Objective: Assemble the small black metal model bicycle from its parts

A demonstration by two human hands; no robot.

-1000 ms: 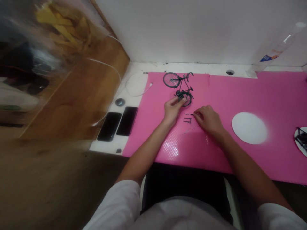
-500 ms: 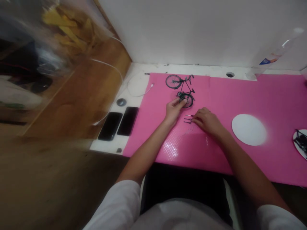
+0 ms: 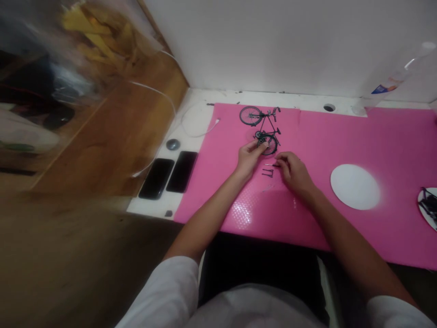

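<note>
My left hand (image 3: 251,158) has its thumb and fingers closed on the near wheel of a small black model bicycle (image 3: 268,124), which lies on the pink mat. Just right of that wheel, my right hand (image 3: 290,166) is closed in a pinch; whatever is between its fingertips is too small to make out. Under those fingertips lies a thin tool with a metal shaft, like a small screwdriver (image 3: 269,165), its dark end partly covered by the hand. Small black forked parts (image 3: 267,172) rest on the mat below it.
A round white disc (image 3: 355,187) lies to the right, and a white plate (image 3: 432,214) with black parts sits at the right edge. Two dark phones (image 3: 156,178), a white cable (image 3: 201,136) and a round metal object (image 3: 173,144) are left. A clear bottle (image 3: 392,82) stands behind.
My right hand has moved slightly up, off the forked parts and closer to the wheel, uncovering more of them. The bicycle, still in my left hand, has shifted slightly right.
</note>
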